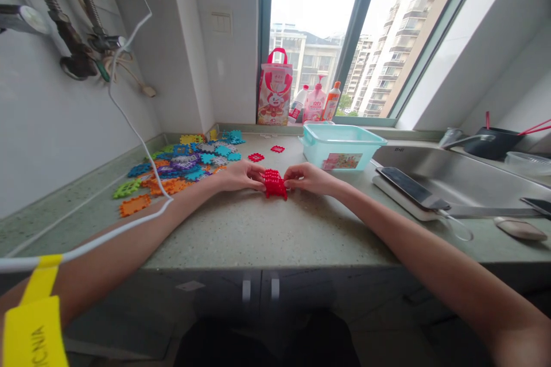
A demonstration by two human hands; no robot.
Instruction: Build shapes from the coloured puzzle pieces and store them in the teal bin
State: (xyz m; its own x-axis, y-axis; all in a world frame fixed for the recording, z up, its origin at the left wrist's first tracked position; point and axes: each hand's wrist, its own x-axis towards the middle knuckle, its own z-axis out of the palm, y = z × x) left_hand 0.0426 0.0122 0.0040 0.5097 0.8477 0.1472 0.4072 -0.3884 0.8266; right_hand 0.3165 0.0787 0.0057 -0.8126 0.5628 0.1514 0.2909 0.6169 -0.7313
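Observation:
A small red block built from interlocking toothed tiles (274, 183) sits on the green speckled counter (267, 229) in the middle. My left hand (242, 176) grips its left side with fingers closed on it. My right hand (307, 178) pinches its right side. Two loose red tiles (256, 157) (278, 149) lie just behind the block. A pile of several coloured tiles (185, 163), blue, orange, green, purple and yellow, spreads over the counter to the left of my left hand.
A pale blue plastic tub (340, 146) stands behind my right hand. A phone on a white board (408, 186) lies beside a steel sink (456, 175). A gift bag (274, 89) and bottles (318, 102) stand on the windowsill. A white cable (129, 120) hangs at left.

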